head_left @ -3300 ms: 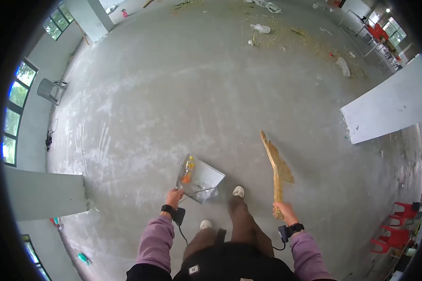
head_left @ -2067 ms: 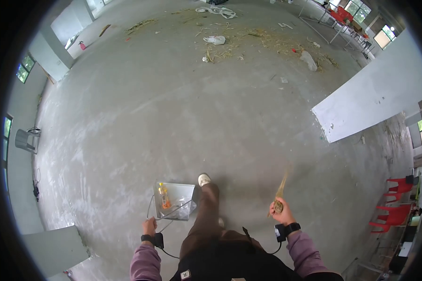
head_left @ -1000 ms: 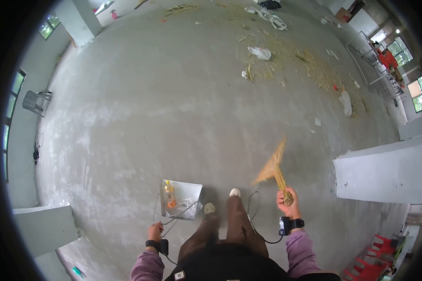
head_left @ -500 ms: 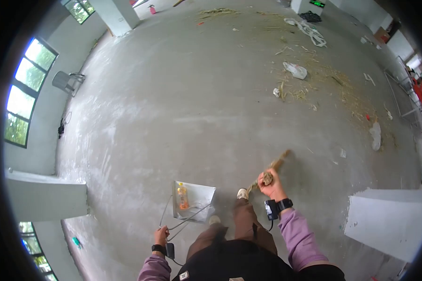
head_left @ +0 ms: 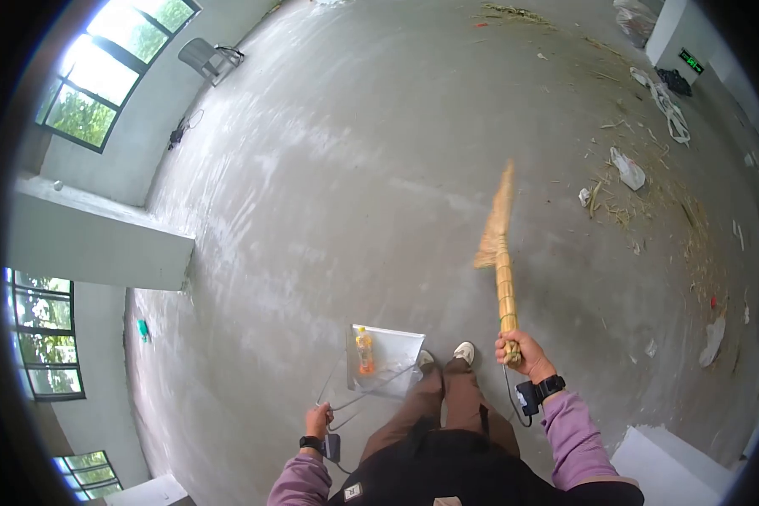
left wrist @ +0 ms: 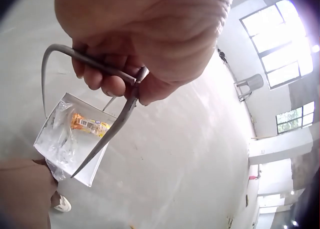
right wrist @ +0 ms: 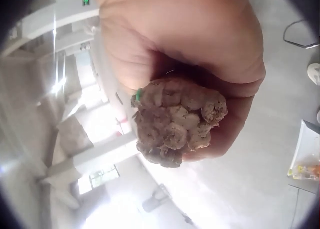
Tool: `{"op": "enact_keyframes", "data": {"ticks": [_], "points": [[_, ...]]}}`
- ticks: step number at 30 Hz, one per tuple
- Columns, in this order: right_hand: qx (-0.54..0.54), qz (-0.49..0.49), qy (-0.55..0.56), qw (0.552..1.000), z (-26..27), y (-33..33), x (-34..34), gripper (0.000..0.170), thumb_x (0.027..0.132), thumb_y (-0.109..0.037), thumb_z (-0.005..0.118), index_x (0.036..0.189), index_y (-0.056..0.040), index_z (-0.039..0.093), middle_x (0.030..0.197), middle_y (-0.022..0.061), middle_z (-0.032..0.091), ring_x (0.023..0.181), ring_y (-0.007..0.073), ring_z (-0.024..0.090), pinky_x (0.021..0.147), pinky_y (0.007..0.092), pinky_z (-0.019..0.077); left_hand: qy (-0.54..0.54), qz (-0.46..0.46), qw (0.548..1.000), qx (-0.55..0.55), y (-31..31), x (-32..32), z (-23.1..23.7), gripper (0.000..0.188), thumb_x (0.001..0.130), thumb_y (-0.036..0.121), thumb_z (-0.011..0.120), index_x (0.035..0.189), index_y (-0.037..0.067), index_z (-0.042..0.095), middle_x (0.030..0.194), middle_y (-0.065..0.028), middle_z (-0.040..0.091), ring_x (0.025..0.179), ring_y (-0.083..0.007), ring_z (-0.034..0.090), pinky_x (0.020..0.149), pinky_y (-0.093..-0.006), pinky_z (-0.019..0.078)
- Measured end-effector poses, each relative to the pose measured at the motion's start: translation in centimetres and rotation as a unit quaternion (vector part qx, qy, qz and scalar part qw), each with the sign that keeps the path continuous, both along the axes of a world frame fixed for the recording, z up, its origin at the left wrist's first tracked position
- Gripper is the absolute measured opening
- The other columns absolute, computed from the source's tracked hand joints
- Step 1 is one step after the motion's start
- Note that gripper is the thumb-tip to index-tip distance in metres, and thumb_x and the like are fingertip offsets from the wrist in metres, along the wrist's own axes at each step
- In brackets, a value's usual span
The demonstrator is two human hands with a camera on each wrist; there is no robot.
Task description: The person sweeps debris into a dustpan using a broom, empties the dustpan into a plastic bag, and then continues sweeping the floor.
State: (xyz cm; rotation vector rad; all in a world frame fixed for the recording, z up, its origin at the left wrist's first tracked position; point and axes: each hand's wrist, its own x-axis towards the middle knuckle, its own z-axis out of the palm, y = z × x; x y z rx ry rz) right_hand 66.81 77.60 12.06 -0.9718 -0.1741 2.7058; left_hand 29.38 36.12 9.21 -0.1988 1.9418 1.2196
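My left hand (head_left: 319, 419) grips the thin metal handle (left wrist: 112, 131) of a dustpan (head_left: 405, 344), which hangs low by my feet. Inside the pan lie a bottle with orange contents and a yellow cap (head_left: 364, 352) and some clear plastic (left wrist: 61, 129). Held in my right hand (head_left: 527, 354) is a straw broom (head_left: 504, 282), its fingers curled round the bound handle and its bristles pointing forward, away from me. The right wrist view shows the stalk ends of the handle (right wrist: 175, 121) inside the fist.
Straw scraps (head_left: 683, 202) and white plastic bags (head_left: 627, 169) lie on the floor at the right. A pillar (head_left: 101, 240) juts in at the left, with a grey chair (head_left: 209, 59) by the wall beyond. Another white block (head_left: 675, 464) stands at the lower right.
The view has turned left, so the straw litter sits farther right. My right hand has swung the broom from near my shoe to pointing forward. The bottle remains in the pan.
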Motion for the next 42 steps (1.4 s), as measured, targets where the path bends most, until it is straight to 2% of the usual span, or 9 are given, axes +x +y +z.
{"op": "enact_keyframes", "data": {"ticks": [12, 19, 25, 27, 31, 34, 36, 39, 42], "points": [[-0.049, 0.265, 0.049, 0.962, -2.6, -0.8, -19.6, 0.02, 0.08, -0.013, 0.056, 0.092, -0.0041, 0.044, 0.066, 0.0038, 0.051, 0.051, 0.0118, 0.051, 0.042, 0.0241, 0.0417, -0.045, 0.118, 0.992, -0.016, -2.9, 5.8, -5.1, 0.023, 0.081, 0.02, 0.054, 0.064, 0.005, 0.052, 0.057, -0.0012, 0.048, 0.049, -0.0106, 0.046, 0.047, -0.0238, 0.0359], [-0.215, 0.177, 0.077, 0.958, -6.2, 1.2, -26.2, 0.023, 0.082, -0.015, 0.052, 0.098, -0.0023, 0.041, 0.072, 0.005, 0.048, 0.056, 0.0114, 0.05, 0.042, 0.0221, 0.039, -0.046, 0.153, 0.986, -0.041, -4.1, 7.9, -6.2, 0.024, 0.082, 0.019, 0.052, 0.063, 0.004, 0.053, 0.056, -0.002, 0.049, 0.048, -0.0118, 0.046, 0.046, -0.0249, 0.0338], [-0.255, 0.021, 0.019, 0.966, -2.7, 6.4, -13.2, 0.041, 0.083, -0.018, 0.052, 0.108, 0.0092, 0.034, 0.073, 0.0048, 0.045, 0.053, 0.0096, 0.045, 0.039, 0.0203, 0.0337, -0.078, 0.186, 0.979, 0.006, -5.9, 7.5, -6.5, 0.023, 0.08, 0.015, 0.055, 0.06, 0.005, 0.05, 0.055, -0.0012, 0.046, 0.046, -0.0109, 0.043, 0.044, -0.0246, 0.0311], [-0.271, -0.02, 0.02, 0.962, -4.6, 10.5, -9.5, 0.053, 0.082, -0.021, 0.055, 0.114, 0.0115, 0.029, 0.073, 0.0028, 0.046, 0.052, 0.0095, 0.046, 0.039, 0.021, 0.0344, -0.083, 0.169, 0.982, -0.003, -4.5, 5.6, -10.3, 0.023, 0.082, 0.017, 0.053, 0.062, 0.008, 0.048, 0.054, -0.0014, 0.045, 0.046, -0.0122, 0.044, 0.043, -0.0253, 0.034], [-0.159, -0.089, -0.042, 0.982, -1.6, 14.0, -4.8, 0.041, 0.082, -0.023, 0.055, 0.104, 0.0071, 0.037, 0.071, 0.0021, 0.048, 0.052, 0.0092, 0.048, 0.04, 0.0206, 0.0355, -0.106, 0.132, 0.985, 0.02, -3.9, 3.0, -10.0, 0.023, 0.082, 0.017, 0.05, 0.061, 0.01, 0.044, 0.053, -0.0012, 0.043, 0.044, -0.0131, 0.044, 0.041, -0.0252, 0.0339], [-0.069, -0.078, 0.0, 0.995, -3.1, 17.9, -5.2, 0.021, 0.082, -0.019, 0.054, 0.087, -0.0025, 0.042, 0.068, 0.0003, 0.046, 0.052, 0.0084, 0.046, 0.042, 0.0201, 0.0345, 0.061, -0.127, 0.989, -0.044, -6.2, 0.4, -18.5, 0.023, 0.082, 0.017, 0.049, 0.06, 0.011, 0.042, 0.052, -0.0013, 0.041, 0.043, -0.0136, 0.043, 0.04, -0.0252, 0.0338], [0.034, -0.079, -0.089, 0.992, -3.4, 18.0, -7.3, 0.015, 0.081, -0.018, 0.052, 0.081, -0.0072, 0.042, 0.067, 0.0018, 0.044, 0.055, 0.0121, 0.046, 0.046, 0.024, 0.0375, -0.121, 0.11, 0.986, 0.034, -2.8, 0.8, -13.8, 0.025, 0.082, 0.017, 0.049, 0.059, 0.011, 0.04, 0.051, -0.0008, 0.039, 0.043, -0.0138, 0.042, 0.04, -0.0252, 0.0339], [0.067, -0.019, -0.151, 0.986, 1.6, 14.1, -13.6, 0.015, 0.082, -0.018, 0.053, 0.084, -0.0079, 0.042, 0.069, 0.0033, 0.047, 0.056, 0.0147, 0.048, 0.049, 0.0274, 0.0398, -0.085, 0.128, 0.988, 0.027, -0.9, -2.8, -10.2, 0.023, 0.08, 0.013, 0.051, 0.059, 0.011, 0.042, 0.05, 0.0012, 0.038, 0.041, -0.0113, 0.039, 0.038, -0.0265, 0.0294], [0.044, 0.054, -0.06, 0.996, 0.7, 15.7, -15.4, 0.016, 0.082, -0.018, 0.052, 0.088, -0.0066, 0.042, 0.071, 0.0041, 0.049, 0.057, 0.0152, 0.048, 0.049, 0.0272, 0.0403, -0.102, 0.133, 0.985, 0.033, 3.4, -4.2, -10.7, 0.022, 0.082, 0.015, 0.049, 0.061, 0.011, 0.041, 0.053, -0.0004, 0.039, 0.043, -0.0124, 0.04, 0.04, -0.025, 0.0347]]}}
